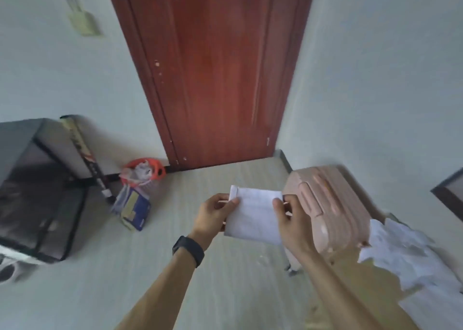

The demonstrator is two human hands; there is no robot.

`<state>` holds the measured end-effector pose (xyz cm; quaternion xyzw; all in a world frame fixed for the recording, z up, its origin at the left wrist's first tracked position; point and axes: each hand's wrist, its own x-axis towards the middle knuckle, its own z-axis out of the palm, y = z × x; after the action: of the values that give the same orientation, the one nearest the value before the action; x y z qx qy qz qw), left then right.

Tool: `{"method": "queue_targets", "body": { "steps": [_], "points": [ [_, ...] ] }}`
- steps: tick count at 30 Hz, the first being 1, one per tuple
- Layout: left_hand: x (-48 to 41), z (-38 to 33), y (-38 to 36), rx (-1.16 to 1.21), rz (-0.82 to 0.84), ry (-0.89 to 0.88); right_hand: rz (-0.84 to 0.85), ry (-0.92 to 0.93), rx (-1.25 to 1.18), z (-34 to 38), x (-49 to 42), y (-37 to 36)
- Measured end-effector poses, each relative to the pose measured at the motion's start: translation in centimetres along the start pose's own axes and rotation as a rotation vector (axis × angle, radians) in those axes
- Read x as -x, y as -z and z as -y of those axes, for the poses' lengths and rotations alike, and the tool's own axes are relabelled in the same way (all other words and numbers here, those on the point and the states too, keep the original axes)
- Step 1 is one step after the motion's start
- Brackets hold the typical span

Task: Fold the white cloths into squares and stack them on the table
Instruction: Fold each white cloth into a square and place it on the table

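Both hands hold one folded white cloth point(254, 216) in the air ahead of me, above the floor. My left hand point(213, 216) pinches the upper left corner and my right hand point(292, 220) pinches the upper right corner, each with the thumb on the near face and the fingers curled behind. The cloth hangs below the grip as a near-square panel, its top edge running left to right between the hands. The table point(355, 269) lies low to my right, past the pink suitcase point(333, 204), and carries a loose pile of white cloths point(406, 252). The right hand is nearer to it. In my judgement, placement calls for a carry rightward and downward, right hand leading.
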<state>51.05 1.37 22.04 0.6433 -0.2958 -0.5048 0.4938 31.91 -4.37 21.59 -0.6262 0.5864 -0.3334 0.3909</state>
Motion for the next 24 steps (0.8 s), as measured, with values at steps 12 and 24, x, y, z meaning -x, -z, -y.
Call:
{"method": "queue_targets", "body": {
  "steps": [12, 24],
  "points": [
    [8.4, 1.8, 45.2, 0.161, -0.632, 0.028, 0.619, 0.283, -0.084, 21.7, 8.7, -41.9],
    [7.7, 3.8, 70.4, 0.239, -0.919, 0.126, 0.952, 0.394, -0.033, 32.7, 11.0, -69.9]
  ]
}}
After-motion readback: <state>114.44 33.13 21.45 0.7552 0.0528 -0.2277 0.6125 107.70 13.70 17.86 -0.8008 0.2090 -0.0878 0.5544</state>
